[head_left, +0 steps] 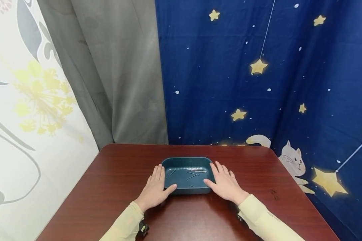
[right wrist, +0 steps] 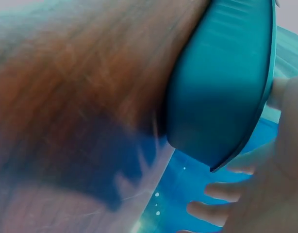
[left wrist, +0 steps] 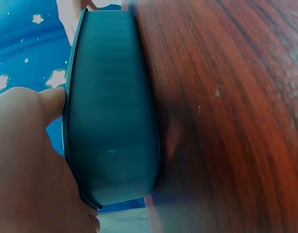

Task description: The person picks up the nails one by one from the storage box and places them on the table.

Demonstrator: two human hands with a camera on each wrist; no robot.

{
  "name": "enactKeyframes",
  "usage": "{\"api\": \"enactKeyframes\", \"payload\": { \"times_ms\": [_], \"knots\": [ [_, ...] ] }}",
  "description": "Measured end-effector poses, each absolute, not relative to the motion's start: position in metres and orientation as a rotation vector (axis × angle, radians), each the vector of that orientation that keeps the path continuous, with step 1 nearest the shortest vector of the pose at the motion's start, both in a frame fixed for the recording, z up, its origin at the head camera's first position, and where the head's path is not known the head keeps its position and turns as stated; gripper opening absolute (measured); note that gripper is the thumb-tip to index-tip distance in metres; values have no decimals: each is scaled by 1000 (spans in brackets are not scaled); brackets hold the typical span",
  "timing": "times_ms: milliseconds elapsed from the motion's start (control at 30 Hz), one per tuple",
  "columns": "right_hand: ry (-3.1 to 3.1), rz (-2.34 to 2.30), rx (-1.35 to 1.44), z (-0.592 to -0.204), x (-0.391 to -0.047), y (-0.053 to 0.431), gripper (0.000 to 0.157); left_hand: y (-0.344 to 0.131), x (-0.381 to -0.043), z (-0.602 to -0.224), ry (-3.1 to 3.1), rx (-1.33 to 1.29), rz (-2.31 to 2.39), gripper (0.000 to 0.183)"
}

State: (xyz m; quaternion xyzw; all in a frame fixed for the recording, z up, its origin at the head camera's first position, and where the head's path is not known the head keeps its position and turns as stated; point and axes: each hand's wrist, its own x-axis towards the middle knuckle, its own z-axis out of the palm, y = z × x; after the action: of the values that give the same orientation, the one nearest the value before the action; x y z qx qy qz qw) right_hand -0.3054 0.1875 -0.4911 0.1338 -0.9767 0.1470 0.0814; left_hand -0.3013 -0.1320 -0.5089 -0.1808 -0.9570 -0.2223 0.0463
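Observation:
A dark teal rectangular tray (head_left: 187, 191) sits on the table with its long side towards me. On its floor lie several thin, silvery metal rods (head_left: 197, 171), some grouped at the right and others scattered; their exact kind is too small to tell. My left hand (head_left: 154, 190) rests against the tray's left end, fingers straight and thumb on the near rim. At the right end, my right hand (head_left: 226, 183) touches the rim with its fingers spread and its thumb over the near corner. In the left wrist view, the left thumb (left wrist: 53, 103) meets the tray's rim.
The dark red wooden table (head_left: 120, 174) extends around the tray on all sides. Behind it hang a grey curtain (head_left: 132, 83) and a blue curtain with stars (head_left: 205, 83). A pale patterned curtain (head_left: 24, 150) borders the left side.

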Motion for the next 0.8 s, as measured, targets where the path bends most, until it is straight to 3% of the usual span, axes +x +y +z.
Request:
{"api": "enactKeyframes", "payload": {
  "times_ms": [800],
  "knots": [
    [-2853, 387, 620, -491, -357, 163, 32, -131, -297, -511, -2912, -542, -707, 103]
  ]
}}
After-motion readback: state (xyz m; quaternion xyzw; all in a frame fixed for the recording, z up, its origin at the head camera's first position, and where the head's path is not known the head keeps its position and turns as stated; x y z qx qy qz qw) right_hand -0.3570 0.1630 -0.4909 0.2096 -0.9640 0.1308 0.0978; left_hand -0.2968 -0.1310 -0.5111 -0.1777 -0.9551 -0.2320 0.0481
